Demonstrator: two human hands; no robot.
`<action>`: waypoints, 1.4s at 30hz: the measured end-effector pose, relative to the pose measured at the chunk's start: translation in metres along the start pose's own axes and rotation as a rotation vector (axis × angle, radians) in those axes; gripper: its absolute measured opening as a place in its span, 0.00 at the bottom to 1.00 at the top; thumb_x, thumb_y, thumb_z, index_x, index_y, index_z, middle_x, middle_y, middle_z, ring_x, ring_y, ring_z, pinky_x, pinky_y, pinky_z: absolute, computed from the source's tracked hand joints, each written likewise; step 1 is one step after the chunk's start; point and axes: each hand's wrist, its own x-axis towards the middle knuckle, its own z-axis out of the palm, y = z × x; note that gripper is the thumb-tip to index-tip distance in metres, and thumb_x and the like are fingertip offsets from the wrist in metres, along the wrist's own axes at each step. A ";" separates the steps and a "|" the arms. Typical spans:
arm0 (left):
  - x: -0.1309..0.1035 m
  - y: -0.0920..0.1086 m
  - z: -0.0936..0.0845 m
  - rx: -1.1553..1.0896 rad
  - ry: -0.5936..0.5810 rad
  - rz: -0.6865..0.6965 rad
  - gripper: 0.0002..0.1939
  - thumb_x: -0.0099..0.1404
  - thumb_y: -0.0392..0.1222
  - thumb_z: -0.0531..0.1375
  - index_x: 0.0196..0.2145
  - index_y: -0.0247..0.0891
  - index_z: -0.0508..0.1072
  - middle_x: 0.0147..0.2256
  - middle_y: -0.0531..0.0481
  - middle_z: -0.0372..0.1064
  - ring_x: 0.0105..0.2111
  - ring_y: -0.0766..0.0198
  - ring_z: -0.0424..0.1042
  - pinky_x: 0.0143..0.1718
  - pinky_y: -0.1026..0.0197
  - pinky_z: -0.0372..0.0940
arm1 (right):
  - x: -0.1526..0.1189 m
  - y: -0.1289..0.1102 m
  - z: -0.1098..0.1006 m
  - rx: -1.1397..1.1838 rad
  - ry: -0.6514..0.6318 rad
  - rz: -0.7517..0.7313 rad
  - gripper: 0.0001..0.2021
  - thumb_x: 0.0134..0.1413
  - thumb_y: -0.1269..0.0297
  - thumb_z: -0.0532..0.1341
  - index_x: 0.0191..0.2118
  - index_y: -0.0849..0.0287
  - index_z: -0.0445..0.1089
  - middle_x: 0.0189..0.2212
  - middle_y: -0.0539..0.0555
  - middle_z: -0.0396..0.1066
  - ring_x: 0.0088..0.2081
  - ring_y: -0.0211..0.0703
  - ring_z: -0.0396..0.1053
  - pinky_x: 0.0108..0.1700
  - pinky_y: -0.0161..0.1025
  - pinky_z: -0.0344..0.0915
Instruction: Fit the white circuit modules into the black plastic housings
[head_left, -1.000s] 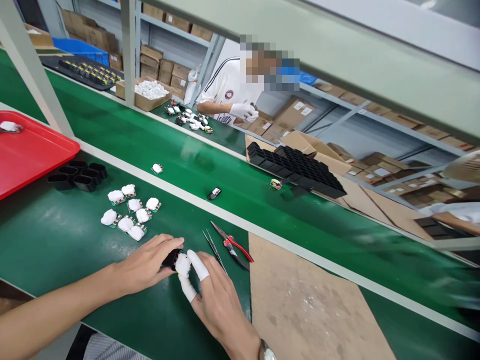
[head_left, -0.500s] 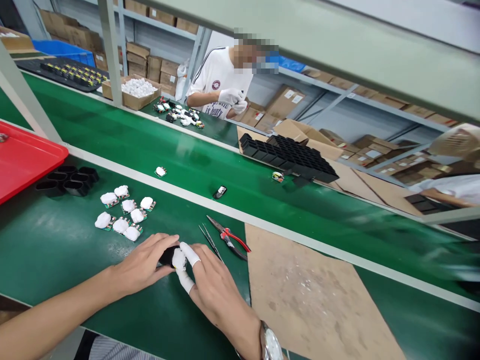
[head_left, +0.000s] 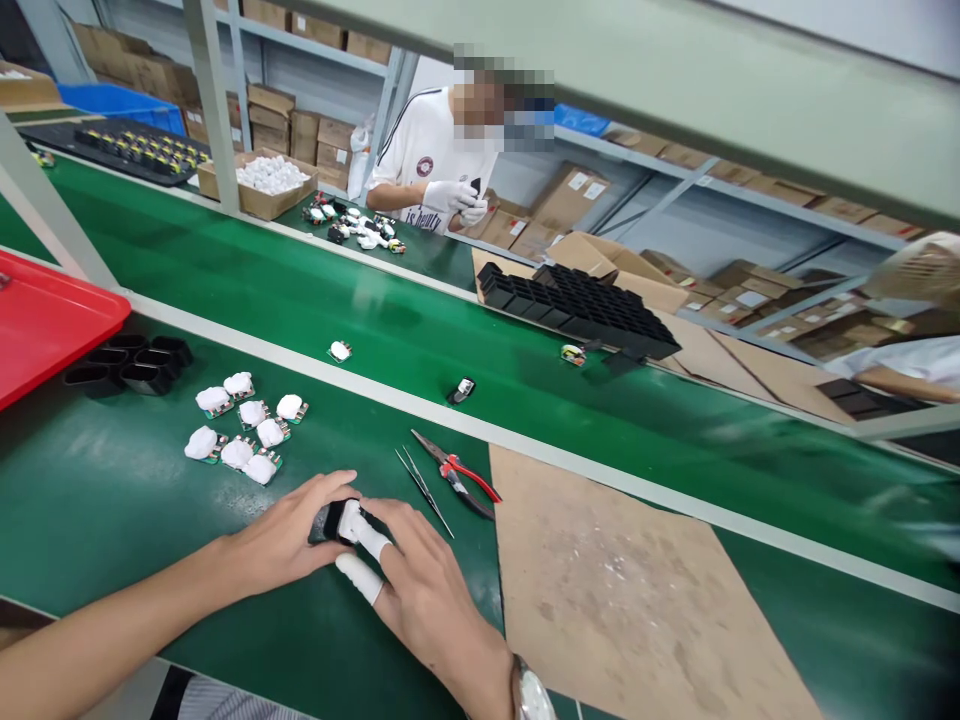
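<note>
A small black housing (head_left: 339,521) lies between the thumb and fingers of my left hand (head_left: 289,530), its open end facing right. White padding (head_left: 352,519) fills that opening. My right hand (head_left: 420,575), with white covers on thumb and index finger, presses the index fingertip on the padding; its thumb is apart below. Several circuit boards with white padding (head_left: 237,453) lie beyond my left hand. Tweezers (head_left: 424,492) and red-handled pliers (head_left: 455,473) lie beyond my right hand.
A red tray (head_left: 56,325) and several black housings (head_left: 127,362) sit at left. Brown cardboard (head_left: 622,590) covers the bench at right. Small parts lie on the green belt (head_left: 390,345). Across it, a person (head_left: 442,150) in white gloves works near black trays (head_left: 577,305).
The white padding sits deeper in the black housing. My right thumb has come off it, while the index finger pushes at the opening. Parts on the belt have shifted right.
</note>
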 end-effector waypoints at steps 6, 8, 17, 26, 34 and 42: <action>-0.001 0.000 0.001 -0.055 -0.035 -0.078 0.40 0.69 0.39 0.66 0.71 0.47 0.51 0.63 0.42 0.71 0.64 0.50 0.71 0.65 0.43 0.67 | 0.000 -0.005 0.004 0.011 -0.043 0.016 0.12 0.69 0.63 0.62 0.53 0.61 0.72 0.53 0.65 0.73 0.49 0.56 0.74 0.47 0.54 0.77; -0.001 0.002 0.001 -0.048 -0.040 -0.088 0.41 0.69 0.40 0.66 0.71 0.48 0.50 0.62 0.42 0.71 0.64 0.49 0.71 0.65 0.43 0.67 | 0.005 0.006 0.000 0.068 -0.034 0.020 0.12 0.68 0.60 0.64 0.53 0.58 0.72 0.52 0.62 0.74 0.49 0.54 0.74 0.50 0.53 0.76; -0.006 -0.003 -0.002 0.007 -0.062 -0.054 0.43 0.71 0.41 0.65 0.74 0.53 0.46 0.63 0.42 0.70 0.60 0.47 0.73 0.60 0.45 0.71 | 0.089 0.136 0.016 -0.067 -0.055 0.388 0.26 0.68 0.60 0.61 0.66 0.67 0.63 0.62 0.73 0.67 0.63 0.62 0.66 0.65 0.61 0.65; -0.007 -0.004 -0.005 -0.005 -0.123 -0.066 0.48 0.70 0.38 0.65 0.74 0.60 0.39 0.64 0.44 0.66 0.63 0.46 0.70 0.64 0.41 0.67 | 0.183 0.165 0.054 -0.071 -0.106 0.391 0.17 0.67 0.61 0.63 0.58 0.62 0.70 0.53 0.61 0.73 0.54 0.53 0.72 0.59 0.56 0.67; -0.004 0.003 -0.015 0.008 -0.128 -0.028 0.45 0.70 0.40 0.65 0.74 0.52 0.43 0.59 0.42 0.70 0.59 0.46 0.73 0.58 0.45 0.71 | 0.116 0.076 0.054 0.162 -0.229 0.068 0.20 0.62 0.67 0.67 0.59 0.60 0.71 0.51 0.59 0.76 0.53 0.50 0.71 0.58 0.48 0.70; -0.005 0.008 -0.010 0.059 -0.060 0.004 0.32 0.71 0.37 0.63 0.68 0.49 0.56 0.57 0.44 0.72 0.54 0.50 0.75 0.55 0.48 0.72 | 0.035 0.037 0.016 0.370 0.089 0.061 0.16 0.71 0.71 0.59 0.61 0.53 0.69 0.52 0.59 0.75 0.52 0.47 0.74 0.54 0.50 0.76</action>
